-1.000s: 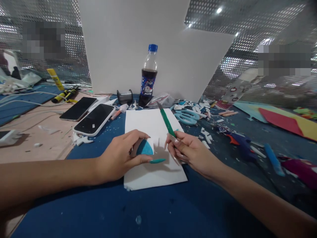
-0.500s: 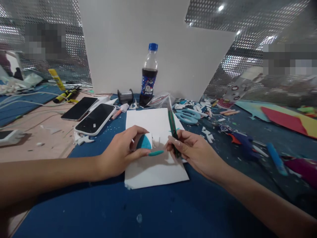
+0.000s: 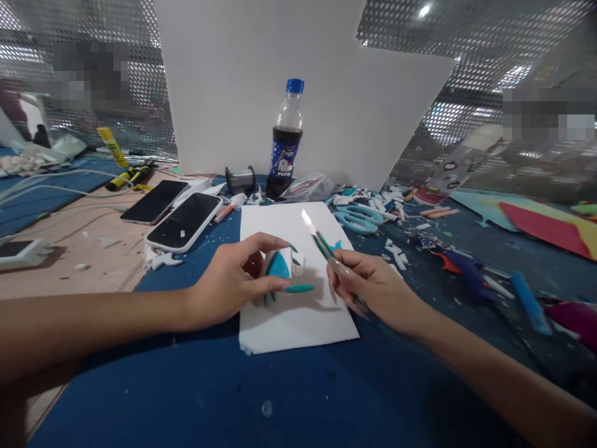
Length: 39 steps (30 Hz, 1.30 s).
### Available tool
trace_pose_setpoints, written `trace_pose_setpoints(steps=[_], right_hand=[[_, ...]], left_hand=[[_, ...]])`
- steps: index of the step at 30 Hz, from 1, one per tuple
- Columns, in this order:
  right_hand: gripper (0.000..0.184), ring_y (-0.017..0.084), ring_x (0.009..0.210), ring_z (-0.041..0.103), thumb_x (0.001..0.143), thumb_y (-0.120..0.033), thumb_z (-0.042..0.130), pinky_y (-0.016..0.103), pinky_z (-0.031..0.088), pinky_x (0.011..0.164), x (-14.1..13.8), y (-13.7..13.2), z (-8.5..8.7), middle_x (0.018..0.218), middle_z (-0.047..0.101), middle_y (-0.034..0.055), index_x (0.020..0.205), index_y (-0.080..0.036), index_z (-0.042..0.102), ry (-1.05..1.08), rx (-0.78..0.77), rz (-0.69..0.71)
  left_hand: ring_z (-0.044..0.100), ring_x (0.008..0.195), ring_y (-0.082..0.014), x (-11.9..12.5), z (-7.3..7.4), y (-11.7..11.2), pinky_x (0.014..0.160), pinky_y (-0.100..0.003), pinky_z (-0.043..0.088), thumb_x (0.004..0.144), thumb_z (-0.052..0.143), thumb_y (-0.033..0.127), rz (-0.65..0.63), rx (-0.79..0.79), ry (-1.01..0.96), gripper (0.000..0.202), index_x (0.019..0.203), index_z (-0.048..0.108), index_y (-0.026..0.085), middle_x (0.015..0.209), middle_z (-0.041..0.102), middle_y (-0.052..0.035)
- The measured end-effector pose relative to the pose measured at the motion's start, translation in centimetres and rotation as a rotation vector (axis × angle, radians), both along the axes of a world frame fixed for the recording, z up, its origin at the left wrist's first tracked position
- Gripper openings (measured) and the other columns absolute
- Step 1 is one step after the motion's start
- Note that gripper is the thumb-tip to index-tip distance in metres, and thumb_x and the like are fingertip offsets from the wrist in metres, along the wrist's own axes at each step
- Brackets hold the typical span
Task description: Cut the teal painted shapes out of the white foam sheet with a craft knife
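1. And the green cutter point(image 3: 325, 246) has swung over: nearly upright half a second ago, it now leans up and to the left, its blade catching a bright glint!
2. The right hand point(image 3: 380, 289) has it, fingers closed around the handle above the paper, blade pointing away from the body.
3. Across to the left hand point(image 3: 226, 283), and it's a pinch: thumb below, index finger above, gripping a small white piece with a blue patch point(image 3: 278, 264). More of its long teal nails show now, 1 at the index fingertip and others beneath the piece.
4. That piece sits just left of the cutter, the 2 well apart, both over the white sheet point(image 3: 298, 333) on the blue tabletop point(image 3: 186, 398).
5. Just beyond the sheet's right edge, light-blue scissors point(image 3: 359, 219) lie among white scraps point(image 3: 396, 254).
6. Out left, 2 phones lie side by side: a white-edged phone point(image 3: 184, 221) nearer, a dark phone point(image 3: 153, 201) behind it.
7. At the back, a blue-capped bottle point(image 3: 285, 146) stands upright, part full of dark drink, between a spool point(image 3: 240, 180) and a clear plastic bag point(image 3: 310, 188), with a big white board point(image 3: 261, 62) rising behind.
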State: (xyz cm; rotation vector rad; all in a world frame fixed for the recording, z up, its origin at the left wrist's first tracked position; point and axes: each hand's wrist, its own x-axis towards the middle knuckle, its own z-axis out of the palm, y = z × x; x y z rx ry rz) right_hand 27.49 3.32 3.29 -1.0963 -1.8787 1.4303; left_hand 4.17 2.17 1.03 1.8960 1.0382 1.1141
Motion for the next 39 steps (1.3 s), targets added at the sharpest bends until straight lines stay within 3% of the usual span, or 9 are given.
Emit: trace_pose_setpoints(steps=[4,7,10,15,19,22,25,32,39], right_hand=[[0.052,0.01,0.052,0.036,0.08,-0.07,0.047,0.024,0.026,0.047,0.3,0.0,-0.4,0.06,0.041,-0.0022,0.068,-0.02,0.042,-0.207,0.372,0.078],[0.04,0.012,0.053,0.037,0.095,-0.051,0.033,0.025,0.027,0.05,0.5,0.1,-0.5,0.061,0.043,-0.0001,0.072,-0.02,0.044,-0.355,0.654,0.145],[0.02,0.013,0.057,0.04,0.096,-0.027,0.033,0.024,0.032,0.053,0.5,0.1,-0.6,0.068,0.047,0.0013,0.08,-0.02,0.044,-0.371,0.782,0.171],[0.016,0.012,0.059,0.038,0.086,-0.007,0.034,0.022,0.035,0.053,0.4,0.1,-1.3,0.074,0.046,0.0008,0.085,-0.022,0.04,-0.329,0.85,0.209],[0.02,0.013,0.062,0.038,0.081,-0.003,0.034,0.022,0.034,0.053,0.2,0.1,-2.1,0.077,0.046,0.0019,0.087,-0.022,0.039,-0.319,0.91,0.186],[0.016,0.016,0.066,0.041,0.081,-0.007,0.036,0.026,0.036,0.057,0.1,0.1,-2.3,0.076,0.048,0.003,0.084,-0.022,0.039,-0.36,0.93,0.159],[0.016,0.016,0.068,0.043,0.08,-0.007,0.037,0.026,0.037,0.059,0.0,0.0,-2.4,0.075,0.049,0.0031,0.084,-0.022,0.041,-0.359,0.932,0.154],[0.015,0.016,0.066,0.043,0.08,-0.008,0.037,0.025,0.038,0.057,-0.1,-0.1,-2.4,0.074,0.049,0.0036,0.083,-0.022,0.042,-0.36,0.875,0.155],[0.017,0.014,0.063,0.041,0.08,-0.005,0.036,0.022,0.037,0.053,-0.3,-0.3,-1.7,0.072,0.047,0.0021,0.082,-0.021,0.041,-0.36,0.881,0.162]], left_hand=[[0.038,0.047,-0.0071,-0.1,-0.3,0.2,0.042,-0.018,0.036,0.074,0.075,0.031,-0.126,-0.012,-0.13,0.043,0.112,0.061,0.016,0.056,0.044,0.0068],[0.042,0.048,-0.0073,-0.1,-0.5,0.2,0.043,-0.019,0.039,0.074,0.076,0.025,-0.164,-0.002,-0.162,0.043,0.113,0.061,0.015,0.058,0.049,0.0053],[0.049,0.051,-0.0082,-0.1,-0.5,0.1,0.047,-0.021,0.046,0.072,0.077,0.022,-0.144,0.017,-0.156,0.044,0.112,0.061,0.014,0.073,0.06,-0.0014],[0.053,0.056,-0.0076,-0.1,-0.4,-0.1,0.054,-0.023,0.053,0.072,0.078,0.023,-0.188,0.005,-0.19,0.048,0.114,0.058,0.017,0.096,0.061,-0.0059],[0.047,0.052,-0.0026,-0.1,-0.4,-0.3,0.048,-0.016,0.048,0.073,0.077,0.021,-0.249,-0.001,-0.241,0.056,0.124,0.054,0.026,0.1,0.057,-0.0027],[0.044,0.051,-0.0022,-0.1,-0.5,-0.5,0.046,-0.015,0.044,0.074,0.077,0.023,-0.275,0.031,-0.219,0.049,0.118,0.058,0.024,0.104,0.059,-0.0048],[0.043,0.05,-0.0032,-0.1,-0.6,-0.5,0.045,-0.017,0.042,0.073,0.078,0.025,-0.266,0.043,-0.201,0.045,0.114,0.06,0.021,0.101,0.062,-0.006],[0.038,0.047,-0.0038,-0.1,-0.4,-0.5,0.041,-0.017,0.036,0.074,0.076,0.03,-0.273,0.032,-0.184,0.045,0.115,0.058,0.021,0.078,0.058,0.0006],[0.047,0.049,-0.0055,0.0,-0.3,-0.5,0.042,-0.018,0.041,0.077,0.074,0.035,-0.278,0.012,-0.171,0.045,0.115,0.057,0.019,0.088,0.062,-0.0041]])
